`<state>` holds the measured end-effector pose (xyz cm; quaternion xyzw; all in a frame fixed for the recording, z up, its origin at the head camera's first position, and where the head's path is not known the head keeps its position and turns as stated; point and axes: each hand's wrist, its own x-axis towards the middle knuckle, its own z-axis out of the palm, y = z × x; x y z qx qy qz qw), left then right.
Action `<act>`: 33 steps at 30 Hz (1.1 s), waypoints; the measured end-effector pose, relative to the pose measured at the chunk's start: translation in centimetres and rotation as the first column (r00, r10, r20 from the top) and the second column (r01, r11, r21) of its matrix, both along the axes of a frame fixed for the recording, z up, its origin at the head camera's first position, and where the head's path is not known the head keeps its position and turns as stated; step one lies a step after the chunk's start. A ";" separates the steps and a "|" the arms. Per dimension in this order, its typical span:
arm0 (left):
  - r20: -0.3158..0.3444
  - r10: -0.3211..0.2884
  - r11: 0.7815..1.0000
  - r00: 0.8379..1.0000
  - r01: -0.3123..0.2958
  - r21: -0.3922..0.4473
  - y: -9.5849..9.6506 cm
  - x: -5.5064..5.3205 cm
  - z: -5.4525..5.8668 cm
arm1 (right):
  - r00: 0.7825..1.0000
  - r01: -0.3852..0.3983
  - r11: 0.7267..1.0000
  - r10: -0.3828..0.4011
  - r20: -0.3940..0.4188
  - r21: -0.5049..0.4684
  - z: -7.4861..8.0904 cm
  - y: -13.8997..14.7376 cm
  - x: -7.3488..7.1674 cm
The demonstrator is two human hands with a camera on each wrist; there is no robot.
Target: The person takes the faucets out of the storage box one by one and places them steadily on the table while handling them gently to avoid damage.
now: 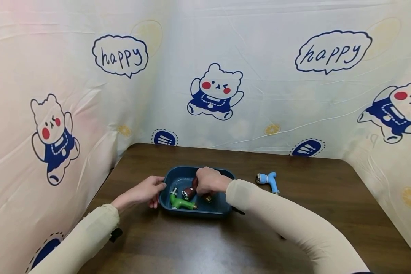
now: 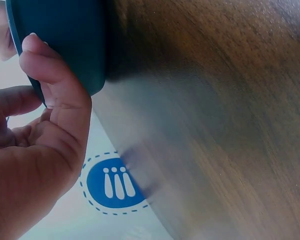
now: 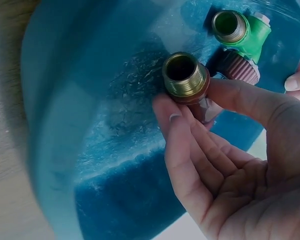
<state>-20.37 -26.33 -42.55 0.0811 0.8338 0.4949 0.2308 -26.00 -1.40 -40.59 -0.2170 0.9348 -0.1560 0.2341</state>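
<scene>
A dark blue plastic basin (image 1: pixel 198 214) sits on the wooden table. At its left end, my left hand (image 1: pixel 147 190) grips the rim; the left wrist view shows fingers and thumb on either side of the basin wall (image 2: pixel 75 35). Reaching inside, my right hand (image 1: pixel 210 181) holds a brown-red tap (image 1: pixel 189 193). In the right wrist view, thumb and fingers pinch that tap just behind its brass threaded end (image 3: pixel 185 82). A green tap (image 1: pixel 181 203) lies beside it on the basin floor. Part of the brown-red tap is hidden by the right hand.
A light blue tap (image 1: pixel 270 180) lies on the table (image 1: pixel 315 190) right of the basin, partly behind the right forearm. Cartoon-printed cloth (image 1: pixel 253 49) hangs behind the table and along both sides.
</scene>
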 end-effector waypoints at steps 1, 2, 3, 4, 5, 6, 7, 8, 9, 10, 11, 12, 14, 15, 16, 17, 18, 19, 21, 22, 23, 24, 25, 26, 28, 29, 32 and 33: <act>0.000 0.000 1.000 1.000 0.000 -0.001 0.0 0.0 0.0 | 1.000 -0.001 1.000 0.001 -0.002 0.002 0.0 0.1 0.0; 0.001 0.000 1.000 1.000 0.000 -0.002 0.0 0.0 0.0 | 1.000 -0.003 1.000 0.003 -0.005 0.002 0.0 0.1 0.0; 0.003 0.001 1.000 1.000 -0.001 -0.003 0.0 0.0 -0.1 | 1.000 -0.004 1.000 0.004 -0.006 0.000 0.1 0.2 0.0; 0.004 0.002 1.000 1.000 -0.002 -0.005 0.0 0.0 -0.1 | 1.000 -0.006 1.000 0.006 -0.007 -0.002 0.1 0.3 0.0; 0.005 0.003 1.000 1.000 -0.003 -0.005 0.0 0.0 -0.1 | 1.000 -0.007 1.000 0.007 -0.008 -0.006 0.1 0.4 0.0; 0.005 0.003 1.000 1.000 -0.003 -0.005 0.0 0.0 -0.1 | 1.000 -0.008 1.000 0.008 -0.010 -0.007 0.1 0.4 0.0; 0.006 0.005 1.000 1.000 -0.005 -0.003 0.0 0.0 -0.1 | 1.000 -0.007 1.000 0.007 -0.012 -0.007 0.1 0.5 0.0; 0.005 0.005 1.000 1.000 -0.005 -0.002 0.0 0.0 -0.2 | 1.000 -0.006 1.000 0.006 -0.014 -0.003 0.1 0.5 -0.1; 0.004 0.005 1.000 1.000 -0.005 -0.002 0.0 0.0 -0.2 | 1.000 -0.007 1.000 0.007 -0.017 0.002 0.1 0.5 -0.2; 0.002 0.003 1.000 1.000 -0.003 -0.002 0.0 0.0 -0.2 | 1.000 -0.007 1.000 0.007 -0.018 0.010 0.1 0.5 -0.2; 0.001 0.001 1.000 1.000 -0.001 -0.001 0.0 -0.1 -0.2 | 1.000 -0.006 1.000 0.007 -0.017 0.019 0.1 0.6 -0.3; 0.000 -0.001 1.000 1.000 0.001 -0.002 0.0 -0.1 -0.3 | 1.000 -0.006 1.000 0.007 -0.019 0.027 0.1 0.6 -0.4; -0.001 -0.004 1.000 1.000 0.004 0.000 0.0 -0.1 -0.3 | 1.000 -0.007 0.999 0.008 -0.020 0.041 0.1 0.6 -0.4; -0.001 -0.005 1.000 1.000 0.005 0.000 0.0 -0.1 -0.3 | 1.000 -0.008 0.999 0.009 -0.023 0.044 0.1 0.7 -0.3; 0.001 -0.006 1.000 1.000 0.006 0.001 0.0 -0.1 -0.3 | 1.000 -0.010 0.999 0.011 -0.024 0.048 0.2 0.7 -0.3; 0.001 -0.007 1.000 1.000 0.007 0.002 0.0 -0.1 -0.3 | 1.000 -0.010 0.999 0.011 -0.026 0.049 0.2 0.8 -0.2; 0.002 -0.007 1.000 1.000 0.007 0.002 0.0 0.0 -0.2 | 1.000 -0.010 0.999 0.012 -0.028 0.048 0.3 0.9 -0.2; 0.003 -0.007 1.000 1.000 0.007 0.003 0.1 0.0 -0.2 | 0.999 -0.011 0.999 0.012 -0.031 0.050 0.4 0.9 -0.2; 0.003 -0.008 1.000 1.000 0.008 0.002 0.1 0.0 -0.1 | 0.999 -0.014 0.999 0.016 -0.038 0.051 0.5 1.1 -0.1; 0.003 -0.009 1.000 1.000 0.009 0.002 0.1 0.0 -0.1 | 0.999 -0.015 0.998 0.017 -0.042 0.053 0.6 1.1 -0.1; 0.002 -0.010 1.000 1.000 0.010 0.002 0.1 0.0 -0.1 | 0.999 -0.015 0.998 0.018 -0.047 0.054 0.7 1.2 -0.1; 0.002 -0.011 1.000 1.000 0.011 0.004 0.1 0.0 -0.1 | 0.998 -0.018 0.998 0.021 -0.052 0.058 0.7 1.2 -0.1; 0.002 -0.012 1.000 1.000 0.012 0.003 0.1 -0.1 -0.1 | 0.998 -0.020 0.998 0.024 -0.057 0.060 0.8 1.2 -0.1; 0.001 -0.012 1.000 1.000 0.012 0.002 0.1 -0.1 0.0 | 0.998 -0.022 0.998 0.025 -0.061 0.060 0.8 1.3 -0.1; 0.001 -0.012 1.000 1.000 0.012 -0.002 0.1 -0.1 0.0 | 0.998 -0.021 0.998 0.024 -0.057 0.058 0.9 1.3 -0.1; 0.001 -0.014 1.000 1.000 0.014 -0.006 0.0 -0.1 0.0 | 0.998 -0.022 0.998 0.025 -0.053 0.056 0.9 1.3 -0.1; 0.005 -0.008 1.000 1.000 0.009 -0.017 -0.1 -0.1 0.0 | 0.999 -0.021 0.999 0.023 -0.039 0.046 1.0 1.4 0.0; 0.006 -0.008 1.000 1.000 0.008 -0.020 -0.1 -0.2 0.0 | 0.999 -0.019 0.999 0.021 -0.035 0.042 1.1 1.5 0.0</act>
